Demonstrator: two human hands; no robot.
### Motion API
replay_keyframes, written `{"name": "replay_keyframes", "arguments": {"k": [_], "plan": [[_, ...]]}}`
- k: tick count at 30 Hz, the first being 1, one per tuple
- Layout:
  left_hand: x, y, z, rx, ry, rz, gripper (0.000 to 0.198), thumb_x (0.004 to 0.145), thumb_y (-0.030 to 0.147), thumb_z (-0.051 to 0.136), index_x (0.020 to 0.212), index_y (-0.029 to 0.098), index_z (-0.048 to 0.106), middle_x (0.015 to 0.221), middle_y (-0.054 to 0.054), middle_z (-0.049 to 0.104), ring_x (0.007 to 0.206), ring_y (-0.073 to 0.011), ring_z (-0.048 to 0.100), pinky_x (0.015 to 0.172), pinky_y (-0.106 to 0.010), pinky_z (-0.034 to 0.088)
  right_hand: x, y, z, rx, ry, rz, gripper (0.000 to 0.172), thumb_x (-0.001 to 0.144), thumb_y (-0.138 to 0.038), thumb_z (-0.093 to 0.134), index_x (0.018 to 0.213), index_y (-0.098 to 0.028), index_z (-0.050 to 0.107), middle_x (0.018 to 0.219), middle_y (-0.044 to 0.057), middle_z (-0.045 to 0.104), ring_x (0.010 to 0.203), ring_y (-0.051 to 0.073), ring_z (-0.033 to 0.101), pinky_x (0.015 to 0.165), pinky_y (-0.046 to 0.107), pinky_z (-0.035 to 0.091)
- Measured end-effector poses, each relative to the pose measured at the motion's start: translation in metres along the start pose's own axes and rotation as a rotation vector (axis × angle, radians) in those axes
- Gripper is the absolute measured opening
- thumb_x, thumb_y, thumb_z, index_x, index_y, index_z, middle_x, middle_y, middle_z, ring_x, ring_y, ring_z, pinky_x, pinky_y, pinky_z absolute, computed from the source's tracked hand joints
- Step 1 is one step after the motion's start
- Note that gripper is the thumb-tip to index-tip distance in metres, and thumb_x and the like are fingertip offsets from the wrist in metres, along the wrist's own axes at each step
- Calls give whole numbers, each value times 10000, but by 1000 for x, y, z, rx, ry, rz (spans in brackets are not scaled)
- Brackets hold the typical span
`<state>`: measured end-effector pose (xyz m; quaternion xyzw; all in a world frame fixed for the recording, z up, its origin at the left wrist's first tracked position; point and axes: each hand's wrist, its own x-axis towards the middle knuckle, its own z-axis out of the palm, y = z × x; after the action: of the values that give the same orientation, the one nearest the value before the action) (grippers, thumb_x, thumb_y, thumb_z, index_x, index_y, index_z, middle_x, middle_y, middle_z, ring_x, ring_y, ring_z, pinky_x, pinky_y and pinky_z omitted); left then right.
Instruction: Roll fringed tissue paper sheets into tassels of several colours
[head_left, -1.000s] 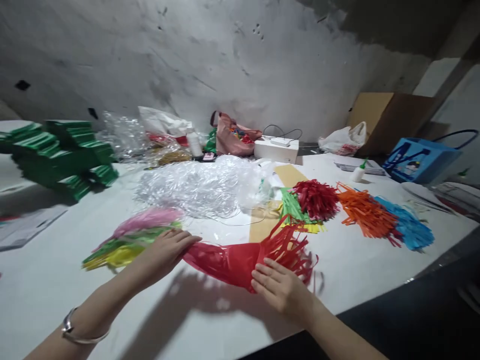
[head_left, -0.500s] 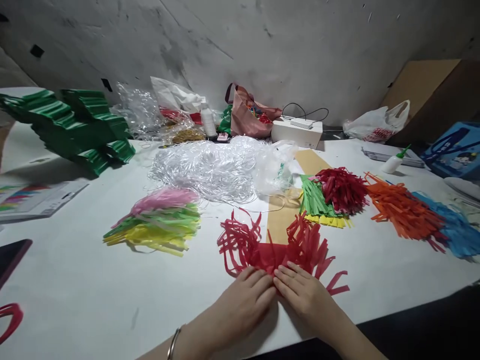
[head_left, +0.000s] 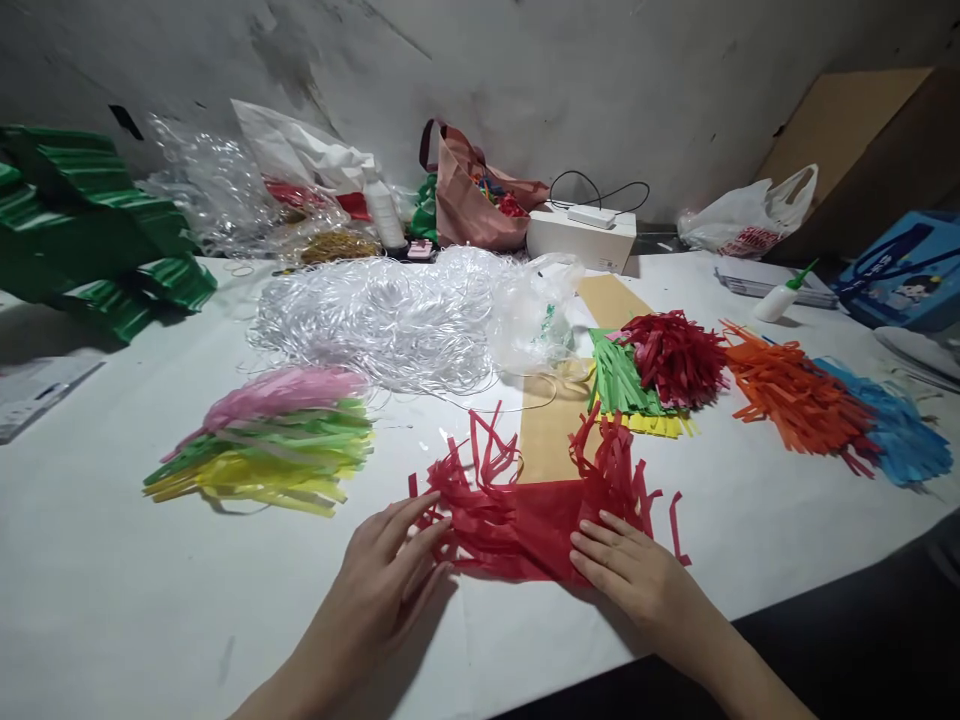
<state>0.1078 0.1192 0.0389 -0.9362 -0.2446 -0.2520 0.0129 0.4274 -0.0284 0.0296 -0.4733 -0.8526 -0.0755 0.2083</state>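
In front of me a red tissue-paper tassel sheet (head_left: 551, 525) lies on the white table, its middle uncut and its ends cut into loose strips. My left hand (head_left: 390, 570) is at the sheet's left end, fingers apart and bent over the strips; whether a strip lies under the fingertips is hard to see. My right hand (head_left: 626, 570) rests flat on the right part of the sheet with fingers stretched out. Behind the sheet is a strip of brown paper (head_left: 541, 440), partly covered by it.
Pink, green and yellow tassels (head_left: 270, 435) lie left. Dark red (head_left: 675, 355), orange (head_left: 799, 395) and blue tassels (head_left: 904, 430) lie right. White cord (head_left: 375, 320) is heaped behind. A glue bottle (head_left: 780, 298), green folded paper (head_left: 90, 230) and a pink bag (head_left: 476, 190) stand farther back.
My hands have moved apart, the left one going left toward the strips. More of the red sheet's middle shows, spread flatter. The view has shifted slightly.
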Motion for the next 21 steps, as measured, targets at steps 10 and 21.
{"name": "replay_keyframes", "arguments": {"k": [10, 21], "plan": [[53, 87, 25, -162, -295, 399, 376, 968, 176, 539, 1331, 83, 570, 1313, -165, 668, 1185, -288, 623, 985, -410, 534, 0, 0, -13, 95, 16, 67, 306, 979, -97, 512, 1259, -105, 635, 1171, 144, 748, 1165, 223, 686, 1078, 470, 518], [28, 28, 15, -80, -57, 425, 379, 1012, 59, 332, 1044, 163, 694, 1128, -99, 737, 1031, -234, 629, 903, -356, 526, -8, -11, -13, -4, 29, 82, 365, 930, 13, 444, 1204, -74, 669, 1178, 137, 745, 1168, 271, 679, 1086, 515, 509]]}}
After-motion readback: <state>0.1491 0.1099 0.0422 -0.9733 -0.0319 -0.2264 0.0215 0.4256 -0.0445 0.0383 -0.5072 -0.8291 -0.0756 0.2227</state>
